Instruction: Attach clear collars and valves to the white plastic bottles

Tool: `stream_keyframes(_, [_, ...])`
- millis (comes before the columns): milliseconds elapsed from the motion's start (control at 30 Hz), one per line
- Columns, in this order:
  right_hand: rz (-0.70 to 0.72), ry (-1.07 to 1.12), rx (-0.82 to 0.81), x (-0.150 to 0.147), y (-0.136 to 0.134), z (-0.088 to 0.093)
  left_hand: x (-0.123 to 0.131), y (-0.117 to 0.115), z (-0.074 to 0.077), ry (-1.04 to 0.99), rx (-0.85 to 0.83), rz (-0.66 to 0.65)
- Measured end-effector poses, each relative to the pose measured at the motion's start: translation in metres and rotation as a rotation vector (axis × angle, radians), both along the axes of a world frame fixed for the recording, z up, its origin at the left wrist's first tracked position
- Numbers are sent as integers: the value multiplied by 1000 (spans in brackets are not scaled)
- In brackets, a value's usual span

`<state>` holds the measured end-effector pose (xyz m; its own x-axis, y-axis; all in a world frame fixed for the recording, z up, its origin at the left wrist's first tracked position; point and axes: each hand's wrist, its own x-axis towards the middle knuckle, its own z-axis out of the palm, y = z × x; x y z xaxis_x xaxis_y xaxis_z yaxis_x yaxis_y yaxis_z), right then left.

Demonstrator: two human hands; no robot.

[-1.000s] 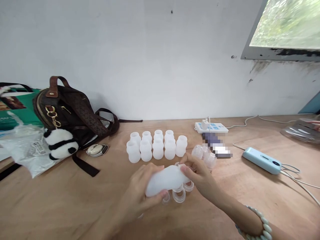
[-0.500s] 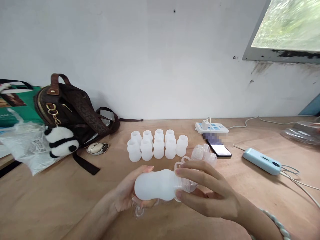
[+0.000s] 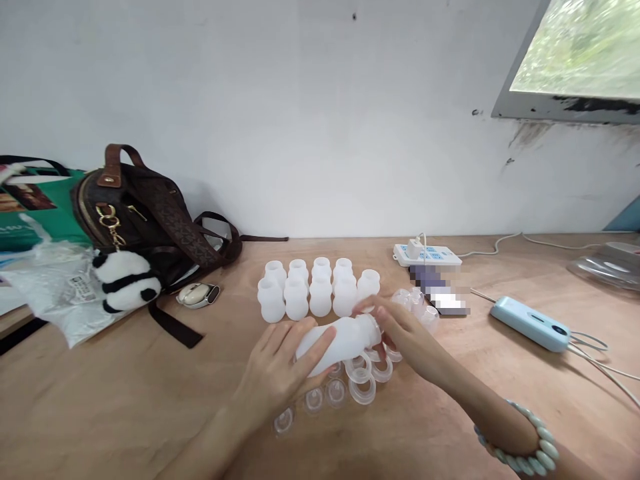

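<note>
Bottle (image 3: pixel 347 339) now slanted; earlier crosswise

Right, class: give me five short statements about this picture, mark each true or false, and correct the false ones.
1. The left hand holds a bottle. True.
2. The right hand rests on the phone. False: it is at the bottle's neck end.
3. A bracelet circles the right wrist. True.
4. The standing bottles form one single row. False: they form two rows.
5. The panda is left of the standing bottles. True.
</note>
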<state>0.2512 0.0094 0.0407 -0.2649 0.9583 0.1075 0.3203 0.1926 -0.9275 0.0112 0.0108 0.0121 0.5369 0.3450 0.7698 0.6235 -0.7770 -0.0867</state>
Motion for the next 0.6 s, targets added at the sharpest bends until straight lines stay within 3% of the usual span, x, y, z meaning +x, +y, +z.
stream_keyframes(33, [28,-46,-19,0,1,1,-1,0,0,-8,-9,-10])
stream_keyframes(100, [66,-114,56,3,0,5,-1,-1,0,-127,-221,-61])
stream_keyframes(233, [45,-89,464,18,-5,14,-2,-1,3,-616,-1041,-148])
stream_keyframes(300, [12,-69,507,26,-9,17,-1,0,5,-799,-1266,-188])
stream_keyframes(367, [24,-74,398,29,-14,18,1,0,7,-875,-1286,-201])
stream_keyframes(467, [112,-52,202,27,-21,15,5,-3,11,-871,-1164,-159])
stream_keyframes(600, [240,-52,105,17,-27,5,9,-7,11,-819,-1059,-167])
